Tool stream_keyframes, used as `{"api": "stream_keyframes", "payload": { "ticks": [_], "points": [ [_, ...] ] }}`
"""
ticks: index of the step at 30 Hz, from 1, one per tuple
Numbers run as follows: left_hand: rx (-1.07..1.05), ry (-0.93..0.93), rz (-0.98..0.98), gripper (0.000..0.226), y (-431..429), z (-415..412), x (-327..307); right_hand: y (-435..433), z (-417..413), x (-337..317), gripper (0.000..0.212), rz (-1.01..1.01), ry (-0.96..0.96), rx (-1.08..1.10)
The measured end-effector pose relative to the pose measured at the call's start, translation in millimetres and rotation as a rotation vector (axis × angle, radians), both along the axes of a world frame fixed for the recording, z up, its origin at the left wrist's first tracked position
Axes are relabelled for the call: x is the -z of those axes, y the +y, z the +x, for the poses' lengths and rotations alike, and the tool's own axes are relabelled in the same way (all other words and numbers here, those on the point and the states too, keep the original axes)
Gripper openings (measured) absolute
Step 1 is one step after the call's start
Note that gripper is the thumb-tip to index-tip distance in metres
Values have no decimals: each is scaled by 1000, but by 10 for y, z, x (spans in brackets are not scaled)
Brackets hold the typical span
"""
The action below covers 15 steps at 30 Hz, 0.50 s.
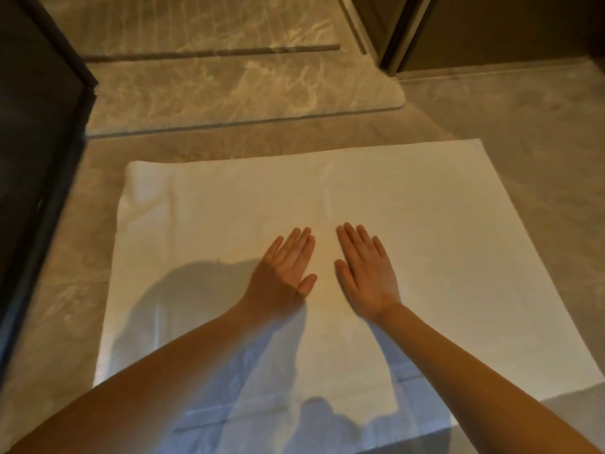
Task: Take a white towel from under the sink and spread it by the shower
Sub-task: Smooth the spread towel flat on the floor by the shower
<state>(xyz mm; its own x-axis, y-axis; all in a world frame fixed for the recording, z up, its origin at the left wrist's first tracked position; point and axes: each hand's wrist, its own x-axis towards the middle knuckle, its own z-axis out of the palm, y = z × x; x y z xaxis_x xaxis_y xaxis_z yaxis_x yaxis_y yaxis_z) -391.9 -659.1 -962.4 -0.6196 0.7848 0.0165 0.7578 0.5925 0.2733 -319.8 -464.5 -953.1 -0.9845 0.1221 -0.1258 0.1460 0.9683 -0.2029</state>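
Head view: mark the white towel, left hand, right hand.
white towel point(442, 224): head view, bare upper right area.
left hand point(283, 273): head view, back of hand.
right hand point(368, 273): head view, back of hand.

Your left hand point(284, 270) and right hand point(366, 273) are bare, with no rings, watch or gloves showing. Both your forearms are uncovered right to the frame's edge; no sleeve reaches them. Your nails look short and unpainted.

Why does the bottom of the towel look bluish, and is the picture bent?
Head view: warm light falls on the white towel; bluish patches are shadows cast by the left hand, right hand and the arms. The wide-angle lens curves the shower threshold and skews the towel's edges; marble streaks glare.
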Motion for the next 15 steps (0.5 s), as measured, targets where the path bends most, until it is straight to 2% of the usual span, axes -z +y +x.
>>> {"api": "stream_keyframes", "payload": {
  "ticks": [5,8,13,15],
  "points": [
    [-40,3,-102,63,-350,-117,-53,26,9,29,60,-13,16,-12],
    [-112,-9,-87,64,-366,-87,-115,22,9,59,61,5,19,-23],
    [-9,91,95,55,393,-194,-240,26,-17,82,61,20,14,-18],
    [-49,80,20,55,688,-316,-245,22,-9,68,61,17,7,-22]
  ]
}}
